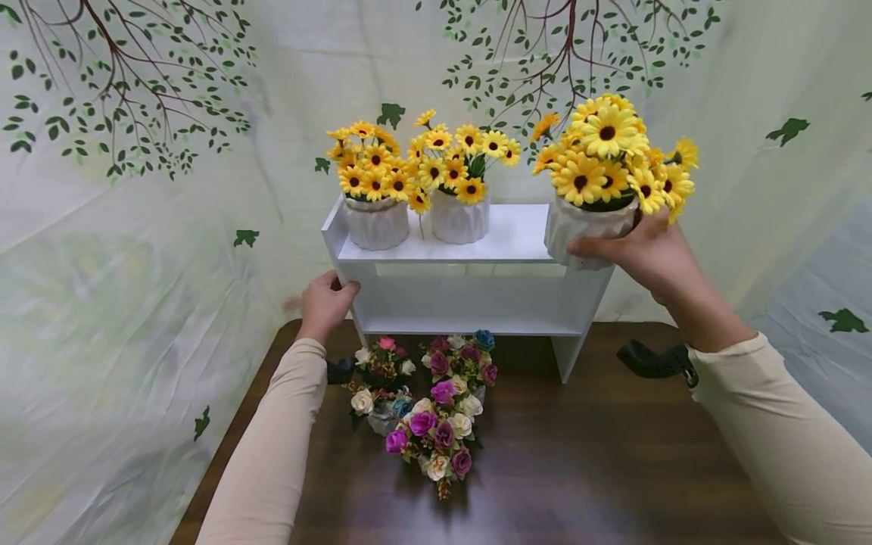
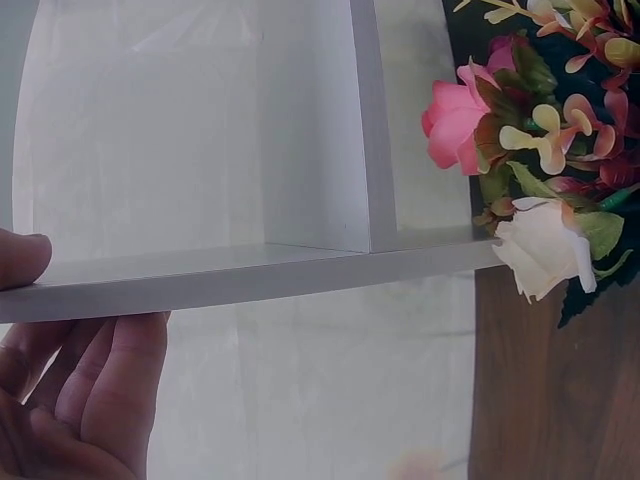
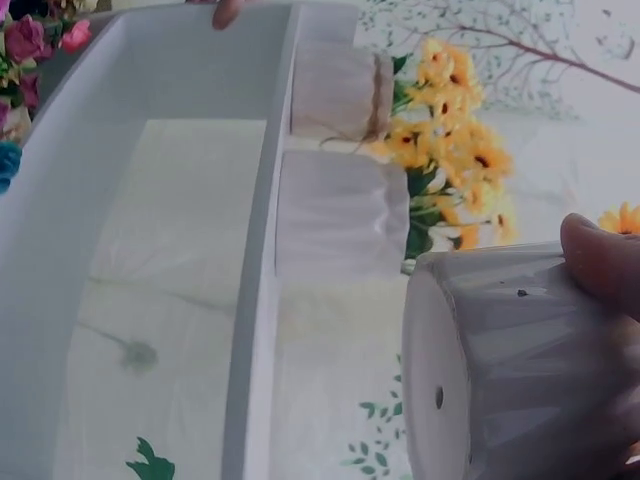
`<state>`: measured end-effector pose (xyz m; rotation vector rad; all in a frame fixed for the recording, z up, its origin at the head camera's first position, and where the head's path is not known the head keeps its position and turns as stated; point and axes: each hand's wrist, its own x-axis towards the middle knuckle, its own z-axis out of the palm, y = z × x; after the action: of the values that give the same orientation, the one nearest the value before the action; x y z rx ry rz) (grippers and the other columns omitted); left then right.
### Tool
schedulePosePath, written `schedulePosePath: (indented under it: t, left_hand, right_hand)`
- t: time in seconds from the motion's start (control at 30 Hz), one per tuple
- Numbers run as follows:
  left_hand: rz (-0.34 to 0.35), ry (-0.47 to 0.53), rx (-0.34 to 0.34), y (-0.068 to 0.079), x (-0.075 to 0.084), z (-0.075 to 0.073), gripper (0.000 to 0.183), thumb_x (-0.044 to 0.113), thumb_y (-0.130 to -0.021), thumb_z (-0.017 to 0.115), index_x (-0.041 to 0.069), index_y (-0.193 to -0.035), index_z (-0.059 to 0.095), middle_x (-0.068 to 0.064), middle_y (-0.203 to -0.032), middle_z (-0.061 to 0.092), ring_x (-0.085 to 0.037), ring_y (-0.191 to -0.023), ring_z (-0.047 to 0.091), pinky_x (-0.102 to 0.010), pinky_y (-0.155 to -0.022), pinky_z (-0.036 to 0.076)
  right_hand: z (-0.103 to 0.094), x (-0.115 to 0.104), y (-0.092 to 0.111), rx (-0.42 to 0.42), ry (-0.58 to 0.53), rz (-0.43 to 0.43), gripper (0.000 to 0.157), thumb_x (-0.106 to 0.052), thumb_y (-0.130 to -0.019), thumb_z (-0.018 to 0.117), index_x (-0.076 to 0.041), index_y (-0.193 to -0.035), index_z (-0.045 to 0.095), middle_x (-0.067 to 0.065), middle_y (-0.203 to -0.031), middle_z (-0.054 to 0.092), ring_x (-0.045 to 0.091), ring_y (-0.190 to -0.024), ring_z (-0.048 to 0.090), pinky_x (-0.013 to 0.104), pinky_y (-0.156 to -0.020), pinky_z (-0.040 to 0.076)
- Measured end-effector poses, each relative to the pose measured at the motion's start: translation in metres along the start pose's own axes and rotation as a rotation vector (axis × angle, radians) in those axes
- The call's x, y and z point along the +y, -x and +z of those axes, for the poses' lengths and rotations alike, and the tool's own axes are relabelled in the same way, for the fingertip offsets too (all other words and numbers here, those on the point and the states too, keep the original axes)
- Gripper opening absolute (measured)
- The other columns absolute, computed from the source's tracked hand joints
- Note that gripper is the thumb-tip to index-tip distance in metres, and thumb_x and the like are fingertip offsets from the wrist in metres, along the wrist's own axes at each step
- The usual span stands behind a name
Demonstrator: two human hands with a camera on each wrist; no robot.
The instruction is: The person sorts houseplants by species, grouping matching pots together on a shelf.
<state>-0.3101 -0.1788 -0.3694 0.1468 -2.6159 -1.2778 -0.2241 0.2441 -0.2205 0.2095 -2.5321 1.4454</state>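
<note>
My right hand [image 1: 650, 253] grips a white ribbed flower pot [image 1: 589, 231] of yellow daisy-like flowers [image 1: 606, 159], held at the right end of the white shelf [image 1: 518, 227]. The right wrist view shows the pot's underside [image 3: 436, 390] with a small hole, raised off the shelf top. My left hand [image 1: 327, 303] pinches the shelf's left side panel, thumb on the inner face and fingers behind, as the left wrist view shows. Two similar pots, one at the left end [image 1: 378, 225] and one beside it [image 1: 460, 219], stand on the top board.
Pots of pink, purple and cream artificial roses [image 1: 443, 409] stand on the dark wooden table [image 1: 579, 454] before the shelf's left half. Behind hangs a pale curtain [image 1: 293, 98] printed with branches and leaves. The shelf's lower board [image 1: 470, 306] lies below the top one.
</note>
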Motion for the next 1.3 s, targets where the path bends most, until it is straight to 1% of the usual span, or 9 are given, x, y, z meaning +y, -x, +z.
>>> schedulePosePath:
  t: [0.13,0.3,0.57,0.73,0.83,0.97,1.1,1.2,1.3]
  left_hand:
    - [0.007,0.012,-0.002,0.0,0.001,-0.002,0.039,0.026,-0.091,0.056,0.002,-0.12,0.066,-0.021,-0.118,0.07,-0.034,-0.105,0.065,-0.042,-0.086,0.052]
    - [0.017,-0.011,0.012,0.0,-0.001,-0.006,0.037,0.025,-0.091,0.055,0.001,-0.118,0.066,-0.022,-0.114,0.071,-0.034,-0.102,0.065,-0.041,-0.083,0.052]
    - [0.025,-0.023,0.015,0.001,-0.001,-0.004,0.038,0.025,-0.09,0.056,0.001,-0.118,0.067,-0.022,-0.115,0.071,-0.035,-0.103,0.066,-0.043,-0.085,0.052]
    - [0.021,-0.032,0.019,-0.001,-0.001,-0.004,0.038,0.026,-0.091,0.056,0.001,-0.118,0.067,-0.022,-0.114,0.071,-0.035,-0.102,0.066,-0.045,-0.085,0.053]
    - [0.018,-0.037,0.016,-0.001,0.0,-0.003,0.038,0.027,-0.091,0.056,0.002,-0.117,0.067,-0.022,-0.114,0.072,-0.035,-0.103,0.066,-0.046,-0.086,0.053]
    - [0.016,-0.041,0.012,0.0,0.0,-0.002,0.038,0.027,-0.091,0.056,0.002,-0.117,0.067,-0.021,-0.115,0.071,-0.035,-0.103,0.066,-0.046,-0.086,0.053]
    - [0.017,-0.05,0.018,0.001,0.0,-0.001,0.038,0.028,-0.091,0.056,0.002,-0.116,0.067,-0.021,-0.114,0.072,-0.035,-0.102,0.066,-0.045,-0.085,0.052]
    - [0.014,-0.048,0.018,0.0,0.0,-0.001,0.038,0.028,-0.09,0.056,0.003,-0.117,0.067,-0.021,-0.115,0.072,-0.035,-0.103,0.066,-0.045,-0.085,0.053]
    - [0.01,-0.045,0.015,0.0,0.0,0.0,0.039,0.027,-0.091,0.056,0.003,-0.118,0.067,-0.021,-0.116,0.071,-0.035,-0.104,0.066,-0.046,-0.087,0.053]
  right_hand:
    - [0.005,-0.009,-0.021,0.006,-0.012,0.003,0.086,-0.025,-0.074,0.087,-0.026,-0.144,0.038,-0.001,-0.141,0.047,0.017,-0.13,0.043,0.046,-0.11,0.036]
    - [0.016,-0.016,-0.046,0.014,0.004,0.073,0.085,-0.027,-0.072,0.088,-0.021,-0.143,0.042,0.004,-0.142,0.05,0.021,-0.13,0.046,0.045,-0.111,0.039]
    - [0.026,-0.016,-0.065,0.025,-0.007,0.15,0.086,-0.025,-0.074,0.086,-0.024,-0.146,0.04,0.006,-0.149,0.047,0.022,-0.133,0.044,0.044,-0.113,0.037]
    - [0.03,-0.011,-0.073,0.064,-0.032,0.187,0.089,-0.022,-0.073,0.086,-0.024,-0.148,0.038,0.004,-0.151,0.046,0.021,-0.135,0.042,0.04,-0.117,0.033]
    - [0.031,-0.007,-0.075,0.08,-0.029,0.216,0.092,-0.024,-0.073,0.086,-0.024,-0.15,0.036,0.004,-0.153,0.044,0.021,-0.137,0.041,0.039,-0.118,0.031]
    - [0.032,-0.002,-0.075,0.075,-0.018,0.254,0.092,-0.028,-0.073,0.086,-0.022,-0.149,0.035,0.006,-0.154,0.042,0.023,-0.137,0.04,0.04,-0.118,0.031]
    - [0.033,0.002,-0.074,0.066,-0.017,0.259,0.091,-0.029,-0.074,0.086,-0.021,-0.149,0.036,0.006,-0.154,0.042,0.024,-0.138,0.04,0.041,-0.118,0.03]
    - [0.034,0.004,-0.075,0.067,-0.021,0.263,0.095,-0.03,-0.073,0.086,-0.022,-0.151,0.033,0.006,-0.157,0.039,0.025,-0.142,0.037,0.042,-0.12,0.028]
    - [0.035,0.006,-0.075,0.068,0.014,0.276,0.102,-0.035,-0.073,0.086,-0.019,-0.154,0.026,0.008,-0.16,0.034,0.026,-0.144,0.035,0.042,-0.121,0.027]
